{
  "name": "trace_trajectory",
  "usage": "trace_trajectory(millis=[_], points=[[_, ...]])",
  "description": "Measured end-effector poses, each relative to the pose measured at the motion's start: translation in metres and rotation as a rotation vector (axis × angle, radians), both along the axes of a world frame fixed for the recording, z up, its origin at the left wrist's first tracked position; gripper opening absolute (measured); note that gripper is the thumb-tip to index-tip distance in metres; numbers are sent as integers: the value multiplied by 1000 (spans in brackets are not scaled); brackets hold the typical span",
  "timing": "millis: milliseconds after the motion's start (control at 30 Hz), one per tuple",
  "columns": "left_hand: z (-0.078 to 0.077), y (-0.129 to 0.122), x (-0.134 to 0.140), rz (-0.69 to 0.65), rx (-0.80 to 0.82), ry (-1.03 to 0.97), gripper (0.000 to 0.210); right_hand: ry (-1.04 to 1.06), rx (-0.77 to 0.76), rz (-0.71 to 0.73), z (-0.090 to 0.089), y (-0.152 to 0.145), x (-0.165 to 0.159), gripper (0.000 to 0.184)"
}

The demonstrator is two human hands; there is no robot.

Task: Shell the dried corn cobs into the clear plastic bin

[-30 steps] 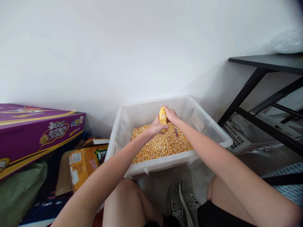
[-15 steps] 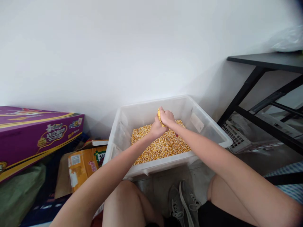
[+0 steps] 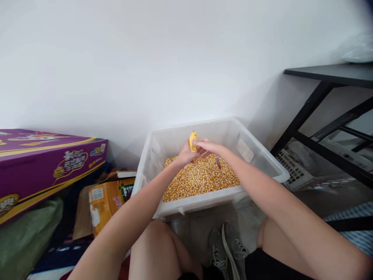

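Note:
My left hand is wrapped around a yellow corn cob, which stands nearly upright above a pale plastic bin. At the cob's right side, my right hand grips it with the thumb pressed to the kernels; its other fingertips are partly hidden. Loose yellow corn kernels cover the bin's floor under both hands. Among the kernels, right of the hands, lies a small slim tool with a reddish part, too small to name.
On the left stands a purple carton, with an orange package and a green bag below it. A black metal-framed table stands to the right, with a white slotted basket beneath. A white wall backs the bin.
My hands have moved slightly apart and the cob now shows more of its face. The right hand has shifted to the cob's right, uncovering the small tool in the kernels.

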State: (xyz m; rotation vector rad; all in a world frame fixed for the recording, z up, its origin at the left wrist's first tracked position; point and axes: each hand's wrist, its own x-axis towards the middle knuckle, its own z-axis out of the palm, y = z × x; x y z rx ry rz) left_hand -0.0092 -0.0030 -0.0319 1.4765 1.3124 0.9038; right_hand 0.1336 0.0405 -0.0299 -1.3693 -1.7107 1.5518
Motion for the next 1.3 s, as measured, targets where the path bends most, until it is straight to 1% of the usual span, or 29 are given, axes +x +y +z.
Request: trace_trajectory(millis=[33, 100, 167, 233, 367, 467, 600, 667, 767, 900, 967, 1033, 1100, 1200, 1300], points=[[0, 2, -5, -9, 8, 23, 58, -8, 3, 46, 0, -2, -2, 52], [1, 4, -12, -62, 36, 44, 44, -10, -16, 90, 0, -7, -7, 52], [1, 4, -13, -124, 33, 6, 34, 20, -72, 100, 0, -10, -13, 52], [1, 3, -9, -161, 13, -45, 26, 41, -93, 89, 0, -13, -18, 51], [0, -2, -2, -179, -32, -68, 13, -4, -1, 35, -4, -15, -23, 52], [0, -3, -2, -208, -14, -80, 7, -17, 25, 32, -6, -15, -24, 54], [-1, -2, -3, -231, 15, -104, 6, -1, 38, 17, -6, -16, -24, 60], [-1, -2, -3, -233, 9, -107, 8, 10, 18, 16, -5, -15, -23, 59], [-3, 0, -4, -230, -8, -116, 15, 41, -70, 55, -5, -12, -19, 50], [-6, 1, -7, -180, -71, -92, 33, 98, -211, 141, -8, -9, -10, 36], [-6, 1, -9, -132, -96, -58, 41, 140, -269, 190, -8, -9, -7, 36], [-7, 2, -10, -97, -89, -28, 44, 160, -304, 212, -6, -10, -6, 42], [-7, 4, -10, -122, -61, -13, 38, 124, -267, 182, -2, -13, -7, 47], [-9, 6, -8, -227, -15, -2, 21, 27, -135, 118, 3, -16, -10, 46], [-10, 7, -8, -276, 13, 6, 14, 40, -118, 149, 3, -15, -10, 43]])
